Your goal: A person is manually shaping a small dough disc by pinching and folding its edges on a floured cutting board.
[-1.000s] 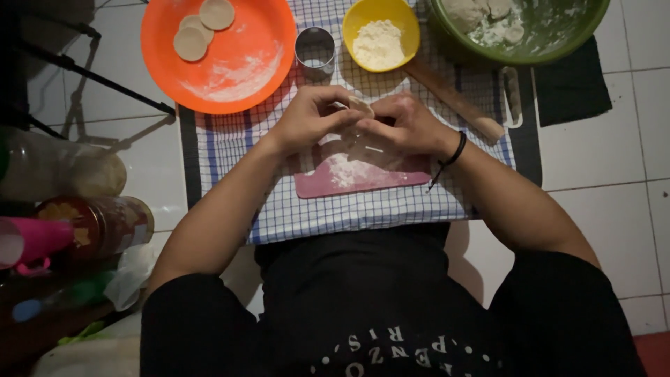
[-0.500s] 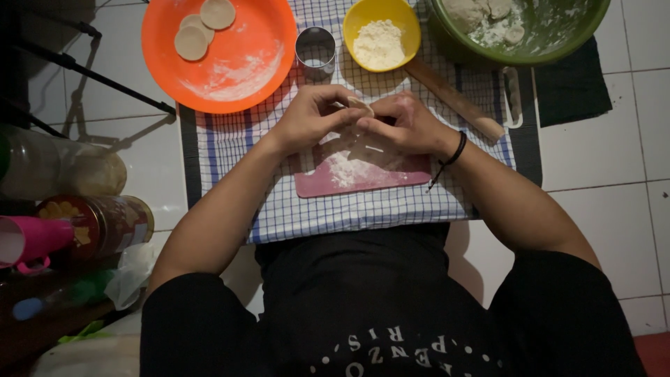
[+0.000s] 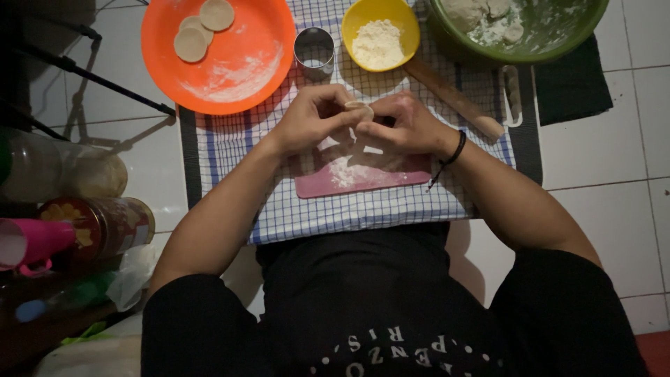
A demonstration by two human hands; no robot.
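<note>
Left hand and right hand both pinched closed on a small pale dough disc, held above the floured pink rectangular cutting board on a blue-checked cloth. Steel ring cutter just beyond.

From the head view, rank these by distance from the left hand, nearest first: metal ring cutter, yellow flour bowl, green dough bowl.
Measured from the left hand:
1. Metal ring cutter, just beyond it on the checked cloth.
2. Yellow flour bowl, beyond and towards the right.
3. Green dough bowl, far right corner.
</note>
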